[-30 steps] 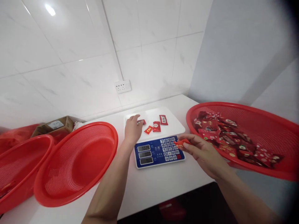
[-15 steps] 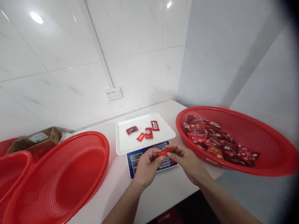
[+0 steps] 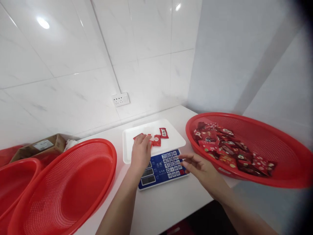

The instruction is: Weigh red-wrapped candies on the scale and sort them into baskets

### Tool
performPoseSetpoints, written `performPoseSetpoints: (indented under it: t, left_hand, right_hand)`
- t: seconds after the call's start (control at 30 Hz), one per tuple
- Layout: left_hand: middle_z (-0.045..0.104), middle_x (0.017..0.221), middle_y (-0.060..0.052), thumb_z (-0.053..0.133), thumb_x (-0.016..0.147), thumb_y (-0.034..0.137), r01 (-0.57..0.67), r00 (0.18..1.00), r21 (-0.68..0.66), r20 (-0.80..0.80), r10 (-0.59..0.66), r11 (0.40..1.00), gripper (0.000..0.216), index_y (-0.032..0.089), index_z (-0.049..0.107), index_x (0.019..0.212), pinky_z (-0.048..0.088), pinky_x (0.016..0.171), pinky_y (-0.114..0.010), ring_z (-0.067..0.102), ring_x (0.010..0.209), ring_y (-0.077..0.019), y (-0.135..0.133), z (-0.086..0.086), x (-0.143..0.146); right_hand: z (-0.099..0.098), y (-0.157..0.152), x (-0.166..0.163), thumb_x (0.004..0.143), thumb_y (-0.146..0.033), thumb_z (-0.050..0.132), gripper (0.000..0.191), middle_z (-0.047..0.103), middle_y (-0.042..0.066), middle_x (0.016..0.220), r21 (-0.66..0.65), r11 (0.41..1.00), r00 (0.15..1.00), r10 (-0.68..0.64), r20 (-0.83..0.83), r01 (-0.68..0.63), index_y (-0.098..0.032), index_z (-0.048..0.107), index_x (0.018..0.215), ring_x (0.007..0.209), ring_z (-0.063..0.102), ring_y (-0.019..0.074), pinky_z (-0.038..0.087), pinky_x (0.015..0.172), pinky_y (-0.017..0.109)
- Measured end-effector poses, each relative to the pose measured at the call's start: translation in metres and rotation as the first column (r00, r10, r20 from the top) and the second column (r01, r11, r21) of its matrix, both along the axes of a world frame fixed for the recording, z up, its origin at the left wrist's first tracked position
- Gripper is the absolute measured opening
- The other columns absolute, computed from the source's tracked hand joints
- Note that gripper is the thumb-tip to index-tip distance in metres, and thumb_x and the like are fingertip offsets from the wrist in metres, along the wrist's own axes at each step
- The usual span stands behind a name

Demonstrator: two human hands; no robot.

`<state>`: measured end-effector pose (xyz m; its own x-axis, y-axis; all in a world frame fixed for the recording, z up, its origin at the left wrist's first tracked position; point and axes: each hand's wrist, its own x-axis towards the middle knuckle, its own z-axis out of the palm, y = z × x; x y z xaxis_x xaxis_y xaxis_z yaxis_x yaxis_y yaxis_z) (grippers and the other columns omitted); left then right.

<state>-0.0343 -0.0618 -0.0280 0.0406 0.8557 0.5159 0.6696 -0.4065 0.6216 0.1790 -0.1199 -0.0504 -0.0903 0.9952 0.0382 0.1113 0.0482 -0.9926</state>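
My left hand (image 3: 141, 151) reaches over the white tray (image 3: 128, 153) of a scale. Its fingers are closed at a small red wrapped candy (image 3: 149, 135), mostly hidden by the fingertips. Beside it on the tray lie a red packet with a round white mark (image 3: 157, 140) and a red packet with a white label (image 3: 163, 133). Another red packet shows only partly behind my left hand. My right hand (image 3: 199, 168) hovers by the right side of the blue scale keypad (image 3: 160, 169), fingers apart and holding nothing.
A large red basket (image 3: 288, 147) at right holds many red wrapped packets (image 3: 227, 147). Another red basket (image 3: 80, 182) stands at left, with part of a further red basket (image 3: 17, 182) beside it. Behind them is a cardboard box (image 3: 41, 147). A socket (image 3: 121, 99) is on the wall.
My left hand has moved up and left from above the keypad to the tray with the small candy. My right hand has let go of it and moved slightly right.
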Motion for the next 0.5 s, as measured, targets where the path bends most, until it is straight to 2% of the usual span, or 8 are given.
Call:
performPoseSetpoints:
  t: [0.1,0.2,0.27,0.37,0.43,0.5]
  left_hand:
    - [0.062,0.107,-0.008,0.046,0.086,0.018,0.057,0.997,0.029,-0.062,-0.055,0.998,0.022,0.02,0.062,0.101,0.043,0.092,-0.039,0.053,0.104,-0.0202,-0.038,-0.015,-0.001]
    - [0.066,0.094,-0.007,0.045,0.085,0.011,0.249,0.952,0.096,-0.204,-0.226,0.964,0.024,0.019,0.058,0.103,0.051,0.076,-0.03,0.061,0.089,-0.0171,-0.081,-0.036,0.0]
    - [0.068,0.087,-0.007,0.046,0.083,0.009,0.359,0.906,0.104,-0.279,-0.319,0.927,0.025,0.018,0.058,0.102,0.052,0.067,-0.027,0.063,0.079,-0.0169,-0.103,-0.05,0.002]
    - [0.069,0.081,-0.006,0.047,0.081,0.01,0.395,0.887,0.043,-0.28,-0.368,0.918,0.023,0.019,0.059,0.099,0.053,0.059,-0.025,0.064,0.069,-0.0165,-0.123,-0.069,0.007]
    - [0.069,0.08,-0.006,0.047,0.081,0.011,0.378,0.897,-0.007,-0.245,-0.369,0.926,0.022,0.02,0.059,0.098,0.054,0.06,-0.026,0.065,0.069,-0.0166,-0.128,-0.076,0.009]
    - [0.07,0.081,-0.005,0.047,0.081,0.012,0.377,0.901,-0.033,-0.219,-0.374,0.926,0.022,0.02,0.059,0.098,0.054,0.06,-0.026,0.065,0.069,-0.0168,-0.13,-0.079,0.01]
  right_hand:
    - [0.011,0.001,0.029,0.071,-0.048,0.058,0.036,0.066,0.006,0.092,0.081,0.992,0.977,-0.11,0.181,0.097,-0.022,0.063,0.095,0.086,0.061,0.0231,0.05,0.076,0.037]
    - [0.021,0.011,0.073,0.071,-0.05,0.055,0.038,0.065,0.008,0.106,0.124,0.969,0.903,-0.244,0.354,0.214,-0.023,0.062,0.097,0.098,0.059,0.0266,0.046,0.087,0.04]
    - [0.02,0.024,0.106,0.072,-0.051,0.051,0.041,0.065,0.008,0.107,0.113,0.957,0.811,-0.285,0.511,0.265,-0.024,0.06,0.101,0.097,0.06,0.0278,0.046,0.088,0.042]
    - [0.005,0.047,0.149,0.072,-0.051,0.054,0.048,0.06,0.01,0.12,0.068,0.994,0.607,-0.106,0.787,0.086,-0.025,0.058,0.113,0.11,0.054,0.0312,0.04,0.095,0.045]
    - [-0.007,0.06,0.166,0.069,-0.049,0.059,0.054,0.054,0.009,0.129,-0.009,0.999,0.505,0.033,0.863,-0.051,-0.027,0.056,0.118,0.119,0.047,0.0316,0.039,0.098,0.043]
    - [-0.014,0.069,0.174,0.066,-0.049,0.064,0.052,0.057,0.006,0.127,-0.003,0.998,0.444,0.032,0.895,-0.064,-0.03,0.06,0.114,0.117,0.05,0.0293,0.043,0.095,0.037]
